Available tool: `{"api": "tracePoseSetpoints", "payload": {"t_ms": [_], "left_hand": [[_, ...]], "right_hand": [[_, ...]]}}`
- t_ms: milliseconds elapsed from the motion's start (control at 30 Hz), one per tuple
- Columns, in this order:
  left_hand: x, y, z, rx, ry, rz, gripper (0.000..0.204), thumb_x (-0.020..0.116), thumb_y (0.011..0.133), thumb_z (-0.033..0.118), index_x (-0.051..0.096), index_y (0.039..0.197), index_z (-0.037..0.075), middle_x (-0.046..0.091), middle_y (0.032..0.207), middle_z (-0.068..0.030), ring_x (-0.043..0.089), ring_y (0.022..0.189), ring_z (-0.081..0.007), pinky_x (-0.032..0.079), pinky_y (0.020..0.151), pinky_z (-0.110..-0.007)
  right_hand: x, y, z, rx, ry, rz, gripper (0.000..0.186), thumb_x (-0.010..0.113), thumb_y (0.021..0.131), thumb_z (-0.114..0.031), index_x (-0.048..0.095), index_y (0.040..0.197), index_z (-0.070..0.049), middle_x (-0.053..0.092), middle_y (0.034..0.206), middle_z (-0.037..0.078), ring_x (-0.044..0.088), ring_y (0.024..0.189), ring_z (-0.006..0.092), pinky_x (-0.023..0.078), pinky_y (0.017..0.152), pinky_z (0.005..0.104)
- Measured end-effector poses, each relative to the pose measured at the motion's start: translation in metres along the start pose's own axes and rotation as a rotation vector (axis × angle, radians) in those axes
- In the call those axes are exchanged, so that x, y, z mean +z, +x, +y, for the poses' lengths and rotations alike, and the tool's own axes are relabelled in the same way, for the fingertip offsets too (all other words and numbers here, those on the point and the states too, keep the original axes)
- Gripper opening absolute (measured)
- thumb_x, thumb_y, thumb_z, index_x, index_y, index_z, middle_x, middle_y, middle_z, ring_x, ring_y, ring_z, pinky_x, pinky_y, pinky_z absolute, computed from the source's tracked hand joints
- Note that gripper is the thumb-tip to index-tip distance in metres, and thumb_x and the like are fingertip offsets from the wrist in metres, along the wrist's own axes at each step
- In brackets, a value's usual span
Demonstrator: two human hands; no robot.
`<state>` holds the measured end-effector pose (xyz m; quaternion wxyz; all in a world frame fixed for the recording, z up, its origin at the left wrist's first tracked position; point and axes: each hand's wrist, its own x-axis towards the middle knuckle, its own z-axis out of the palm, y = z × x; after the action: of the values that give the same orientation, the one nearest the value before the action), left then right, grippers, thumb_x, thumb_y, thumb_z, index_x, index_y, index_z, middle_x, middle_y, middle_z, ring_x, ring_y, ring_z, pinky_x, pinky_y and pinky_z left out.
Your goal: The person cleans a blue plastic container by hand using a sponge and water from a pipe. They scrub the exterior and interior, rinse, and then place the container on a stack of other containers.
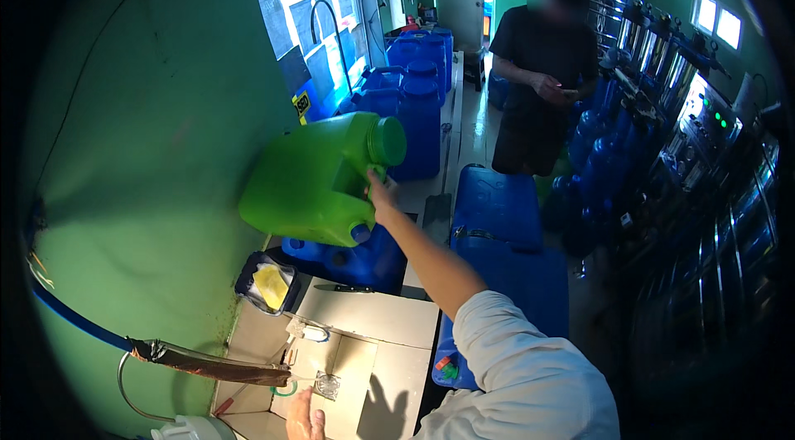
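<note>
My right hand is closed round the handle of a green plastic jug, my arm stretched out ahead. The jug lies tilted beside the wall, its large green cap toward the right and a small dark-blue cap at its lower corner. Just below it is a blue container; I cannot tell whether the two touch. At the bottom edge my left hand, partly cut off, has its fingers extended and holds nothing visible. It is over a pale tiled basin, near a drain grate and the end of a brown-wrapped hose.
A dark tub with a yellow sponge and a knife rest at the basin's far edge. Blue jugs line the wall; blue containers stand right. A person stands ahead, near steel filter tanks.
</note>
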<state>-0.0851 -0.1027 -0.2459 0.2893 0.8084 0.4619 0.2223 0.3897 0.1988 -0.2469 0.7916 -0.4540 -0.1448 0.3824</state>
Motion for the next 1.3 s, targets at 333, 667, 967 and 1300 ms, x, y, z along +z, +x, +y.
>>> {"api": "tracePoseSetpoints", "payload": {"t_ms": [333,667,967,1300], "left_hand": [[0.04,-0.008,0.008,-0.048,-0.021,-0.039,0.04,0.058,0.101,0.017,0.056,0.138,0.001,0.06,0.136,-0.0195,0.053,0.131,-0.035,0.041,0.11,-0.044],[0.087,0.002,0.002,-0.054,-0.286,-0.109,0.037,0.061,0.1,0.014,0.059,0.136,0.002,0.063,0.131,-0.0156,0.057,0.125,-0.03,0.047,0.104,-0.043],[0.204,0.042,0.056,-0.537,-0.745,-0.807,0.085,0.062,0.096,0.055,0.039,0.152,-0.003,0.067,0.123,-0.0161,0.065,0.105,-0.0219,0.05,0.086,-0.032],[0.223,0.016,0.059,-0.928,-1.016,-0.732,0.086,0.052,0.096,0.067,0.041,0.152,0.003,0.057,0.138,-0.0221,0.057,0.125,-0.0353,0.043,0.106,-0.047]], "right_hand": [[-0.039,0.0,0.067,0.305,-0.368,-0.074,0.076,0.054,0.097,-0.066,0.048,0.147,-0.009,0.06,0.133,0.015,0.064,0.108,0.0286,0.054,0.084,0.0441],[-0.322,-0.025,-0.182,0.028,-1.305,-0.136,0.05,0.067,0.094,-0.048,0.071,0.111,-0.001,0.072,0.096,0.011,0.066,0.085,0.0217,0.052,0.077,0.0346],[-0.41,-0.044,-0.157,0.381,-1.9,-0.279,0.056,0.07,0.086,-0.026,0.061,0.139,-0.008,0.063,0.139,0.015,0.058,0.13,0.0315,0.046,0.109,0.0403],[-0.353,-0.05,-0.193,0.402,-1.79,-0.693,0.043,0.065,0.095,-0.036,0.066,0.122,-0.003,0.069,0.115,0.017,0.065,0.107,0.0295,0.05,0.091,0.0422]]}}
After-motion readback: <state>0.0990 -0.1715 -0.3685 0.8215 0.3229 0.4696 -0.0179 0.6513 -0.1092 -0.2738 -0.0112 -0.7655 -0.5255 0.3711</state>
